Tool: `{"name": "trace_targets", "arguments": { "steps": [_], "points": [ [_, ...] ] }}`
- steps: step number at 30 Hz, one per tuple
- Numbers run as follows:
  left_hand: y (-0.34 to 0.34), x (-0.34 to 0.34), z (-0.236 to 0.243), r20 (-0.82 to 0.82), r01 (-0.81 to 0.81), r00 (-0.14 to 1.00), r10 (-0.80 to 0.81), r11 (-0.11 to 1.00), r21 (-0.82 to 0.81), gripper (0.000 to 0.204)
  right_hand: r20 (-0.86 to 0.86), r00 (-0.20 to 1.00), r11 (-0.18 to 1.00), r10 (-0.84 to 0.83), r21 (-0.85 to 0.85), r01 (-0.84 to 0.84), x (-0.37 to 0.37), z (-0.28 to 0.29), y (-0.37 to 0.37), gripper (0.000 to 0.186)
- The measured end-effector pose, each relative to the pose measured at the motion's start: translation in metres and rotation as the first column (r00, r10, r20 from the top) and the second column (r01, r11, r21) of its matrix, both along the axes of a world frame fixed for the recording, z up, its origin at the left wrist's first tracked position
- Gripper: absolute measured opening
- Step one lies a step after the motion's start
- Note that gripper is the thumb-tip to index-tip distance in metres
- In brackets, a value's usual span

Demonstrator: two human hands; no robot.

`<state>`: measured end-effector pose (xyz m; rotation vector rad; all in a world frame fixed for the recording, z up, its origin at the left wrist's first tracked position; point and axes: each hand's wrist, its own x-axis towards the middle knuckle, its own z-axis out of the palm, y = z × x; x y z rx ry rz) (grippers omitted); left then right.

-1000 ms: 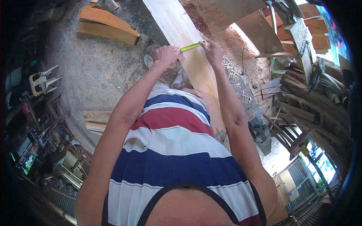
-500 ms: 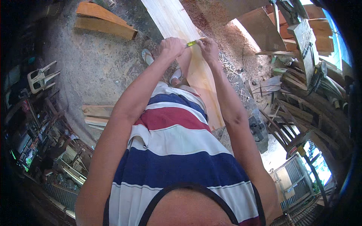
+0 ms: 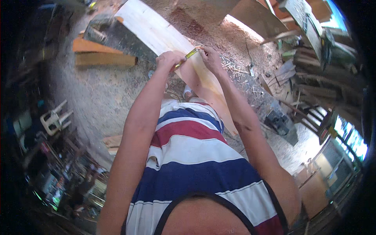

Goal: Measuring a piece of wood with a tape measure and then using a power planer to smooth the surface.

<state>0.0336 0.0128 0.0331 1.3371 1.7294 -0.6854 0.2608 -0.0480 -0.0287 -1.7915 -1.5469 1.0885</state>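
Note:
A long pale wooden board [image 3: 150,26] slants away in front of me, from near my legs to the upper left. Across its width runs the yellow blade of a tape measure [image 3: 191,53], stretched between my hands. My left hand [image 3: 169,60] is closed around the tape at the board's left edge; the fingers hide whatever case it may have. At the right edge my right hand [image 3: 210,59] pinches the other end of the blade with bent fingers. The nearer part of the board has a warmer, yellowish-brown grain.
Under the board lies a dark, flat bench-like surface [image 3: 135,41]. Thick orange-brown timber pieces [image 3: 103,58] rest on the floor at left, with a pale plastic stool [image 3: 55,119] beyond. Wood shavings [image 3: 235,64] litter the right side. Stacked planks [image 3: 313,88] and a dark metal block [image 3: 277,121] stand farther right.
The whole view has turned, so the board slants more toward the upper left. My hands are slightly farther apart, and more of the yellow blade shows between them.

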Motion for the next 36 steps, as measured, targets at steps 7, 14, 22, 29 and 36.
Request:
{"name": "trace_targets", "arguments": {
  "steps": [7,14,22,29,36],
  "points": [
    [0.008,-0.009,-0.027,0.08,0.133,0.989,-0.128,0.989,-0.065,0.08,0.205,0.978,0.996,0.033,0.077,-0.05,0.002,0.009,-0.052,0.027],
    [0.009,-0.014,-0.042,0.021,0.21,0.977,-0.211,0.977,0.04,0.077,0.172,0.985,0.988,0.011,0.147,-0.037,0.001,-0.007,-0.048,0.022],
    [0.013,-0.017,-0.051,0.038,0.169,0.985,-0.168,0.984,-0.046,0.082,0.063,0.998,0.999,-0.021,0.028,0.019,0.009,-0.003,-0.036,0.023],
    [0.009,-0.017,-0.05,0.026,0.181,0.983,-0.181,0.983,0.003,0.085,0.167,0.986,0.989,0.015,0.142,-0.039,0.001,-0.02,-0.023,0.069],
    [0.006,-0.02,-0.065,0.057,0.181,0.982,-0.181,0.983,0.019,0.074,0.018,0.962,0.96,0.272,-0.08,-0.27,0.013,-0.015,-0.02,0.058]
  ]
}}
